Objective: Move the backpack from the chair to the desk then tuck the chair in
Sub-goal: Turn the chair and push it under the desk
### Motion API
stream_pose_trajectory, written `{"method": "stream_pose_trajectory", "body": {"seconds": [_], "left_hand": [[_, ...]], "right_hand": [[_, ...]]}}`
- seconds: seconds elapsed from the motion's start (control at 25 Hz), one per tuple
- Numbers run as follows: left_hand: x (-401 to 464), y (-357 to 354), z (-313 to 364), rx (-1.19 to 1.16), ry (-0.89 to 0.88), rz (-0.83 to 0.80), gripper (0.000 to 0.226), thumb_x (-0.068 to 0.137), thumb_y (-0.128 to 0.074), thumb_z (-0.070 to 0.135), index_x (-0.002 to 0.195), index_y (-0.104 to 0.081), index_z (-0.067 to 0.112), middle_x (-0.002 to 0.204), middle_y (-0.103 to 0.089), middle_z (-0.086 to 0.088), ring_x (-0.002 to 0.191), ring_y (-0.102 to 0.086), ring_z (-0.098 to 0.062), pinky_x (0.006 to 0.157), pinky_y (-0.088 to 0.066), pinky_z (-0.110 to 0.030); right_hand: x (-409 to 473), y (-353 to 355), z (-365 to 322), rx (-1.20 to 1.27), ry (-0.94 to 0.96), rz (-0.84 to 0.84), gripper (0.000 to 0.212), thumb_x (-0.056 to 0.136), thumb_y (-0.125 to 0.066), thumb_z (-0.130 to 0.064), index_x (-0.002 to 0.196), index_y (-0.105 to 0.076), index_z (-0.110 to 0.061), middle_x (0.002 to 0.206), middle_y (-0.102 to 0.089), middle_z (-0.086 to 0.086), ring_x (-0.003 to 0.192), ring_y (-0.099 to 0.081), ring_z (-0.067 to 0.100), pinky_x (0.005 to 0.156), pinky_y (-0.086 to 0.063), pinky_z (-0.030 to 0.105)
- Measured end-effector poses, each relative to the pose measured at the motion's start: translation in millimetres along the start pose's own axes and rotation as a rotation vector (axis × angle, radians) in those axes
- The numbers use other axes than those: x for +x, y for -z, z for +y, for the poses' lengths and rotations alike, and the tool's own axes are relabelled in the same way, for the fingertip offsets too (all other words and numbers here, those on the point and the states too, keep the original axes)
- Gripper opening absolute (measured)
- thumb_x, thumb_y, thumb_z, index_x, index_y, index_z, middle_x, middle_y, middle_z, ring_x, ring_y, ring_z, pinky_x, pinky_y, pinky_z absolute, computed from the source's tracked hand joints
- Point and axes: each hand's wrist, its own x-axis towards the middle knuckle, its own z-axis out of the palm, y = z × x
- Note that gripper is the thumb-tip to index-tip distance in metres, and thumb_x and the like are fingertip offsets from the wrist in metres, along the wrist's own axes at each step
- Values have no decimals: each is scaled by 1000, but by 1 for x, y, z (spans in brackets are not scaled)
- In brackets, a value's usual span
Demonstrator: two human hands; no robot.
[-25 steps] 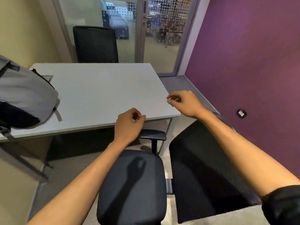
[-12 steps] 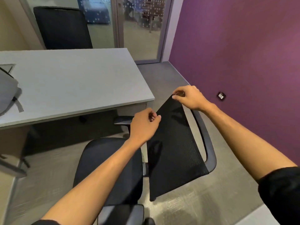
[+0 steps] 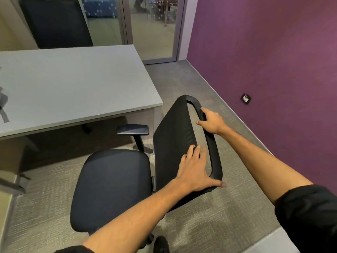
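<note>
The black office chair (image 3: 113, 187) stands just off the near right corner of the grey desk (image 3: 73, 84), its seat bare and its mesh backrest (image 3: 173, 136) turned toward me. My left hand (image 3: 193, 170) lies over the backrest's near edge, fingers on the mesh and thumb out on the frame. My right hand (image 3: 212, 121) curls around the backrest's outer frame farther up. Only a strip of the grey backpack (image 3: 3, 105) shows, on the desk at the left edge of the view.
A second black chair (image 3: 54, 22) stands behind the desk's far side, by a glass door (image 3: 151, 28). A purple wall (image 3: 264, 52) with a low socket (image 3: 246, 98) runs along the right. Grey carpet lies between chair and wall. The chair's armrest (image 3: 133, 129) sits near the desk's corner.
Both hands went from hovering above the desk edge to the chair's backrest and now hold it. My view swung right, so the backpack slid almost out of sight.
</note>
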Motion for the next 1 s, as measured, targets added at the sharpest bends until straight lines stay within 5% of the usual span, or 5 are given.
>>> {"method": "stream_pose_trajectory", "body": {"seconds": [0.2, 0.44, 0.64, 0.8, 1.0], "left_hand": [[8, 0, 1, -63, 8, -83, 118, 60, -76, 59, 151, -18, 11, 156, -31, -8, 150, 4, -35, 107, -32, -61], [5, 14, -10, -109, 64, -107, 121, 57, -79, 55, 152, -18, 12, 151, -40, -11, 150, 7, -33, 102, -36, -65], [-12, 29, -36, -152, 98, -125, 123, 54, -79, 52, 154, -15, 17, 148, -41, -16, 151, 9, -27, 108, -37, -58], [-25, 41, -63, -180, 115, -125, 121, 57, -80, 48, 154, -14, 18, 109, -64, -7, 149, 17, -19, 115, -29, -51], [-38, 54, -85, -131, 207, -14, 106, 58, -75, 61, 147, -34, 21, 156, -33, -12, 152, 4, -18, 111, -34, -54]], "right_hand": [[9, -4, -4, -60, 37, 73, 49, 85, -64, -11, 132, -48, -5, 126, -61, 19, 120, -52, 39, 96, -42, 45], [16, -12, -18, -109, 62, 77, 60, 85, -59, -6, 142, -42, -7, 140, -52, 15, 129, -45, 37, 107, -34, 46], [17, -21, -36, -111, 76, 82, 55, 81, -61, -8, 134, -46, -7, 118, -62, 14, 114, -55, 36, 95, -41, 42], [23, -24, -55, -67, 88, 32, 33, 76, -63, -14, 108, -53, -10, 94, -65, 11, 94, -60, 33, 84, -45, 39], [39, -31, -81, 265, -31, -27, 12, 88, -65, -21, 88, -55, -14, 94, -64, 10, 96, -62, 31, 87, -53, 47]]}}
